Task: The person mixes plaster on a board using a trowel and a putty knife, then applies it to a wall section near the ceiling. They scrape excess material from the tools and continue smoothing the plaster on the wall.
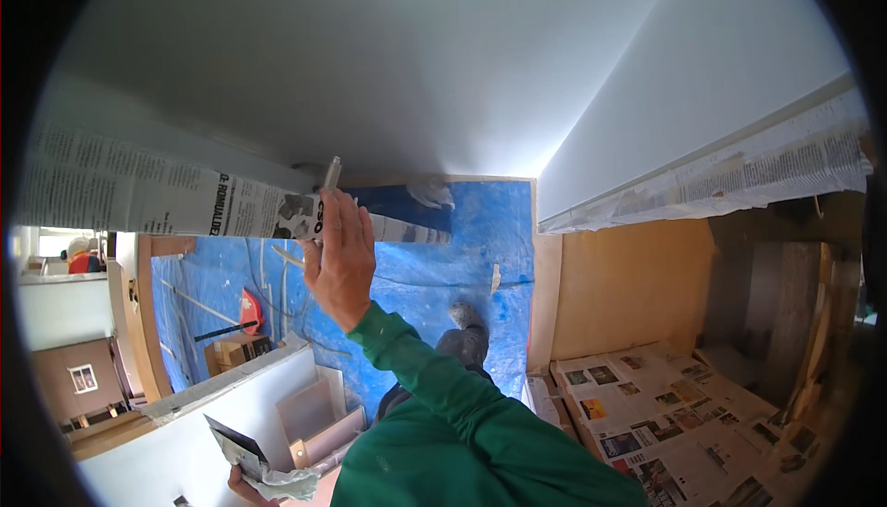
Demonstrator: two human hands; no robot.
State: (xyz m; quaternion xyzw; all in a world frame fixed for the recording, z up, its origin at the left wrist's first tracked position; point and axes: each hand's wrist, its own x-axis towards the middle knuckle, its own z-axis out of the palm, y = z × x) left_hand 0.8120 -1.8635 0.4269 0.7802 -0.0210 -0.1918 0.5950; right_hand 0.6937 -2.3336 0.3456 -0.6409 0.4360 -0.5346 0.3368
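Note:
My right hand (pixel 343 258) is raised in front of me, back of the hand up and fingers closed round a narrow pale tool (pixel 333 175). The tool's tip points up toward the smooth grey-white wall (pixel 388 64); whether it touches cannot be told. A strip of printed newspaper (pixel 176 191) runs along the wall's lower edge, right behind these fingers. At the lower left, my left hand (pixel 245 488) shows only in part, gripping a dark flat rectangular plate (pixel 238 447). Some crumpled pale material (pixel 288 485) lies against the plate's lower side.
Blue plastic sheeting (pixel 462 276) covers the floor, with a red object (pixel 250 309) and a cardboard box (pixel 236 352) on it. A white half-wall (pixel 203 415) stands left. Newspaper (pixel 665 415) covers a surface at right. Another person (pixel 83 256) is far left.

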